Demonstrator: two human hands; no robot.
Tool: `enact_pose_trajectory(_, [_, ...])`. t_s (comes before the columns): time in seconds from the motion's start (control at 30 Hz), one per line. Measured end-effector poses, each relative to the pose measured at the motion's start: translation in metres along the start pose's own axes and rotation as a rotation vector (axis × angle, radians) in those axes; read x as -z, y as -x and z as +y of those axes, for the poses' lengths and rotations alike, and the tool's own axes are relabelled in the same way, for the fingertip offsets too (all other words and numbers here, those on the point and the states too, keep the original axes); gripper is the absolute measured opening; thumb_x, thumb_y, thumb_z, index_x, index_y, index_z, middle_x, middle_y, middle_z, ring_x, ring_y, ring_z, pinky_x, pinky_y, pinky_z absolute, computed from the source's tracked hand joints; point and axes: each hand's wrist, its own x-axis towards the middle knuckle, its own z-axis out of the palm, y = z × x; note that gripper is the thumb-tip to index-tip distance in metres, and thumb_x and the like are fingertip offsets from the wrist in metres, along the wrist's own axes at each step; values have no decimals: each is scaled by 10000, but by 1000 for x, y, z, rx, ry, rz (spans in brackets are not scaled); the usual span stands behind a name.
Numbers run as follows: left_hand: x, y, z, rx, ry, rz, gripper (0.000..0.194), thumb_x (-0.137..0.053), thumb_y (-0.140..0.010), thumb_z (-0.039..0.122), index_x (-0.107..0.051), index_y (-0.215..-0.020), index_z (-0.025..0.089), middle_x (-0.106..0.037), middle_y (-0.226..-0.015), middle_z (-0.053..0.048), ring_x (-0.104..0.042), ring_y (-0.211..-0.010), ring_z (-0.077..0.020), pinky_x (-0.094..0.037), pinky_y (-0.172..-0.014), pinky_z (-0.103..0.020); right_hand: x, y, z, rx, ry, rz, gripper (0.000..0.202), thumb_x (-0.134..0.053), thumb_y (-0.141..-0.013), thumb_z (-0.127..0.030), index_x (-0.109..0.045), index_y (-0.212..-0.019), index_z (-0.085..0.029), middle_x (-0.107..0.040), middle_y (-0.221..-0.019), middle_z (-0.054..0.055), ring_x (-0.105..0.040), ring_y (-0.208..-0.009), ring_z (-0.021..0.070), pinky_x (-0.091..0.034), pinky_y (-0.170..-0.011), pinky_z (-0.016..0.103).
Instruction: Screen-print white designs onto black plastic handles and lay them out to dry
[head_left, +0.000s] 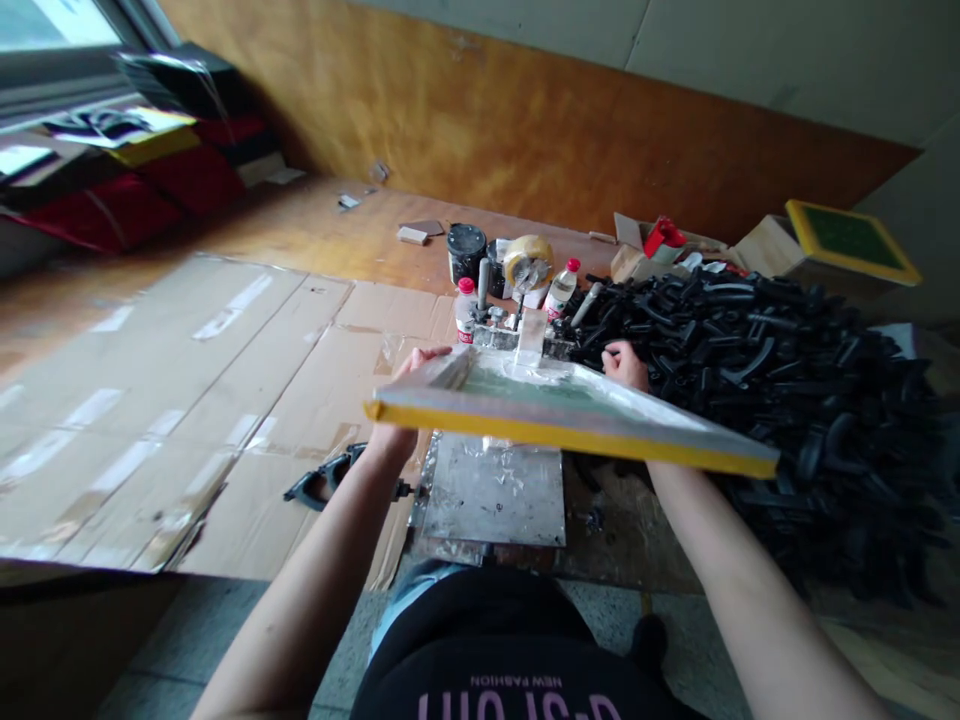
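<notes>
A screen printing frame [570, 428] with yellow tape along its near edge is tilted up over a flat metal plate [495, 490]. Its far side meets a metal clamp [499, 335]. My left hand [420, 362] grips the frame's left side, its palm partly hidden behind it. My right hand [625, 366] is at the frame's right side, fingers curled; what they hold, if anything, is hidden. The right wrist passes behind the frame. A black curved part [322, 482] lies on the cardboard below my left forearm.
A large heap of black plastic parts [750, 340] covers the right side. Bottles with red caps [561, 288], a dark tub [466, 250] and a tape roll [528, 262] stand behind the clamp. Taped cardboard [285, 330] covers the left. A green-and-yellow frame [855, 238] rests at the back right.
</notes>
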Motion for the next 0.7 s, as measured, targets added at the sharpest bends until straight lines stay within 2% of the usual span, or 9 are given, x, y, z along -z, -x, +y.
enact_pose_trajectory(0.07, [-9,-14,5,-12,35,33,507,-598,-808,620,-661,-1053,181,-712,-965,-78,-655,-803,-184,-525,-650,-273,-19,29,10,67,-34,-132,242,-530,-922,-297,-668,-1086,-185,-722,-911,94,-659,-878,261,-496,-803,366])
enact_pose_trajectory(0.13, [-14,-19,4,1,60,78,492,-595,-818,602,-640,-1071,182,-707,-941,-68,-656,-784,-171,-530,-637,-266,-39,59,6,219,-70,-260,208,-603,-890,-286,-664,-1070,-201,-716,-953,83,-646,-939,255,-489,-862,377])
enact_pose_trajectory(0.27, [-16,8,-27,84,57,132,535,-586,-829,624,-594,-1159,203,-702,-917,-52,-641,-741,-142,-510,-607,-239,-57,95,-20,463,-66,-402,262,-714,-834,-215,-652,-1089,-211,-686,-1092,75,-589,-1067,253,-450,-950,403])
enact_pose_trajectory(0.4, [-24,63,-79,540,-19,-148,624,-641,-778,658,-637,-1145,153,-725,-1038,-145,-683,-818,-212,-538,-623,-296,-47,122,-48,488,-16,-293,75,-659,-897,-230,-675,-953,-181,-667,-976,94,-566,-991,249,-460,-896,392])
enact_pose_trajectory(0.43, [-27,75,-90,622,1,-183,641,-642,-775,665,-632,-1165,157,-716,-1102,-161,-693,-867,-237,-551,-638,-318,-44,134,-57,518,-15,-244,85,-638,-915,-250,-675,-939,-177,-661,-949,96,-559,-971,248,-462,-879,387])
enact_pose_trajectory(0.5, [-29,93,-105,677,85,-131,622,-648,-772,665,-631,-1149,169,-719,-1098,-148,-701,-895,-248,-560,-635,-320,-41,161,-77,659,-31,-192,135,-597,-944,-281,-678,-930,-175,-654,-899,87,-553,-931,240,-465,-852,375])
enact_pose_trajectory(0.6, [-8,103,-113,636,136,30,518,-692,-749,619,-646,-986,160,-724,-836,-77,-693,-733,-203,-533,-559,-267,-42,186,-90,948,-120,-259,149,-580,-957,-282,-693,-997,-195,-672,-879,55,-572,-924,215,-472,-846,351])
enact_pose_trajectory(0.63, [8,104,-114,616,119,86,476,-681,-764,596,-642,-947,158,-718,-788,-64,-685,-691,-191,-530,-550,-260,-43,184,-86,972,-158,-279,148,-579,-958,-262,-697,-1029,-207,-687,-899,46,-583,-939,206,-478,-853,342])
enact_pose_trajectory(0.7, [54,106,-117,587,54,217,397,-573,-853,543,-634,-919,157,-735,-801,-71,-688,-670,-184,-545,-568,-268,-40,163,-59,847,-199,-273,179,-559,-959,-198,-708,-1055,-227,-712,-954,41,-604,-967,194,-493,-866,332])
